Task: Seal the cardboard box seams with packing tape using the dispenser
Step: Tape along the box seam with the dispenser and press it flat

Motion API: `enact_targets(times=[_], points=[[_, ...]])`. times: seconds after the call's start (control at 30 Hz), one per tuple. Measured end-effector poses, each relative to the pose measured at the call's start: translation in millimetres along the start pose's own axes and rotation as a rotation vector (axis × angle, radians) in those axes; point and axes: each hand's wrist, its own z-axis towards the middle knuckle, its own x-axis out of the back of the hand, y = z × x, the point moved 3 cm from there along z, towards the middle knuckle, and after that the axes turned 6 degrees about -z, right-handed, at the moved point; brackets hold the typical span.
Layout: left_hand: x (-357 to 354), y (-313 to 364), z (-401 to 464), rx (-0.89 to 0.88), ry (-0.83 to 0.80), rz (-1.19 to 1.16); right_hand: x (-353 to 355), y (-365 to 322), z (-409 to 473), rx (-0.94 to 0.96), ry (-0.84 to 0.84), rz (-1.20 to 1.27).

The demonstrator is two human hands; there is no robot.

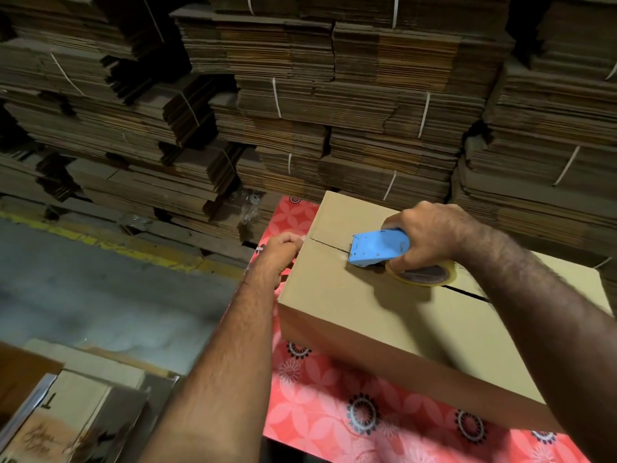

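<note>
A closed brown cardboard box (364, 315) lies on a table with a red flowered cloth (320, 416). Its centre seam (325, 243) runs across the top. My right hand (430, 235) grips a blue tape dispenser (379, 247) with a roll of clear tape (422, 274), held flat on the box top over the seam, its blade end pointing left. My left hand (282, 250) is at the box's left end by the seam, fingers pinched on what looks like the tape's free end at the edge.
Tall stacks of flattened, strapped cardboard (334, 105) fill the background right behind the table. At left is a grey floor with a yellow line (110, 242). More cardboard boxes (70, 406) sit at the lower left.
</note>
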Motion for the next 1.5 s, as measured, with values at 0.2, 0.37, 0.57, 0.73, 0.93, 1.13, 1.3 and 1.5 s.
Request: enact_targets(times=[0.2, 0.37, 0.57, 0.73, 0.93, 1.13, 1.3, 1.5], points=[[2, 32, -14, -0.421, 0.300, 0.489, 1, 3, -1, -0.029, -0.012, 0.016], [-42, 40, -35, -0.430, 0.158, 0.943, 6, -4, -5, -0.077, -0.042, 0.035], [-36, 44, -39, -0.311, 0.307, 1.099, 10, -15, -4, -0.099, -0.043, 0.047], [-10, 52, -30, -0.267, 0.369, 1.117, 28, -37, 4, -0.101, 0.030, 0.031], [-9, 44, -41, -0.289, 0.367, 1.105, 24, -47, 0, -0.074, -0.005, -0.021], [-13, 17, -64, -0.904, 0.032, 1.251, 14, -43, -12, -0.081, 0.039, -0.040], [-19, -1, -74, -0.814, -0.004, 1.447, 14, -38, -19, -0.086, 0.012, -0.016], [-21, 1, -74, -0.759, 0.037, 1.471, 5, -14, -49, -0.044, 0.053, 0.033]])
